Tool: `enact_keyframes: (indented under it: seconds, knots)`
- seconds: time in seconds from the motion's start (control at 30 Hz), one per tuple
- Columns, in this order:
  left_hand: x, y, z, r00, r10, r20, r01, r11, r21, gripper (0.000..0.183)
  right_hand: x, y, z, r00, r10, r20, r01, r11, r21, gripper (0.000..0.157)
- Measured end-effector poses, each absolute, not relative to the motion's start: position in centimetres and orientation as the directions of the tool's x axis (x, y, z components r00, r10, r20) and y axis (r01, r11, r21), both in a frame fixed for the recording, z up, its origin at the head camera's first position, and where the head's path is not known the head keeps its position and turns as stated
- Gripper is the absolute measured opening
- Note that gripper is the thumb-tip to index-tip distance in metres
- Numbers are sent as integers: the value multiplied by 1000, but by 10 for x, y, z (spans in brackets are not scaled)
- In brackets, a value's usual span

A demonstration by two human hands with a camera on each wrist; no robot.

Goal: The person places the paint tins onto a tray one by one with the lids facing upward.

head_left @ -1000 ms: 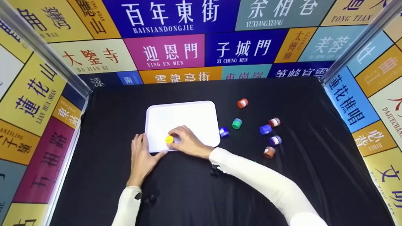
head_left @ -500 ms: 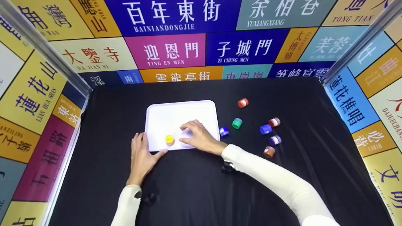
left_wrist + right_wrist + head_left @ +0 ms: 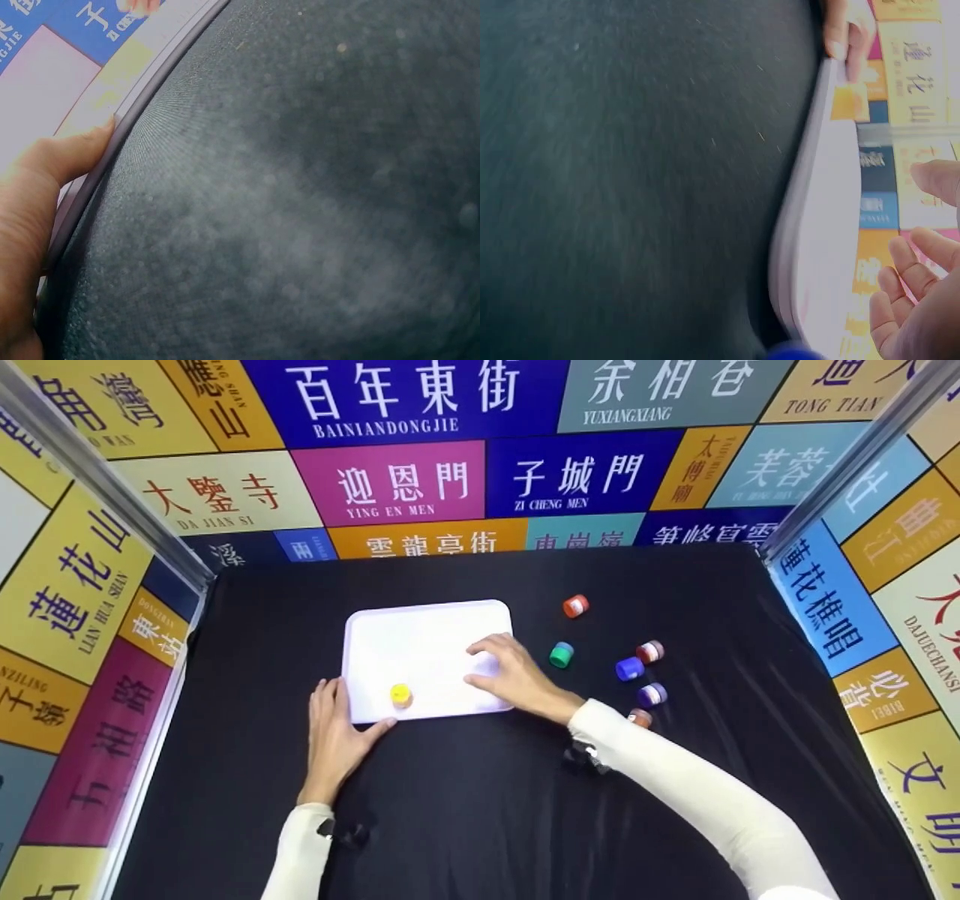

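Observation:
A white tray lies on black cloth, and a small jar with a yellow lid stands on it near the front left. My left hand touches the tray's front left corner, fingers along the left side; in the left wrist view its thumb presses the rim. Over the tray's right part is my right hand, thumb and fingers parted with nothing between them. In the right wrist view a blue jar peeks in at the bottom edge; the right hand hides it in the head view.
Right of the tray lie several small jars: a red one, a green one, a dark red one, a blue one and a purple one. The right sleeve partly covers an orange-brown jar. Printed panels enclose the table.
My right hand has let go of the yellow-lidded jar, which stays on the tray, and moved right to the tray's right side. The left hand keeps its place at the corner.

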State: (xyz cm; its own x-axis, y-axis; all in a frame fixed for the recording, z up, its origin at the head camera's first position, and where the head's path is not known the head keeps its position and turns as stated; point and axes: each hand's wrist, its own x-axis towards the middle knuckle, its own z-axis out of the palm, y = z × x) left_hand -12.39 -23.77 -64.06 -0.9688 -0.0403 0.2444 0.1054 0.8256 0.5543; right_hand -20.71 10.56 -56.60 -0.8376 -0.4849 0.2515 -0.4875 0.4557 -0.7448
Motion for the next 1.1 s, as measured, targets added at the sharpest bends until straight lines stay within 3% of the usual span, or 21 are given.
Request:
enact_keyframes:
  seconds: [0.5, 0.77, 1.1]
  knots:
    - [-123, -237, -638, -971, -49, 235, 96, 820, 564, 120, -198, 164, -563, -872, -410, 269, -464, 515, -720, 44]
    - [-123, -237, -637, -976, -55, 211, 75, 824, 561, 120, -190, 187, -570, -910, -351, 221, -390, 543, -743, 42]
    - [-122, -236, -636, -976, -55, 209, 75, 821, 567, 119, -181, 199, -582, -902, -347, 256, -415, 536, -735, 38]
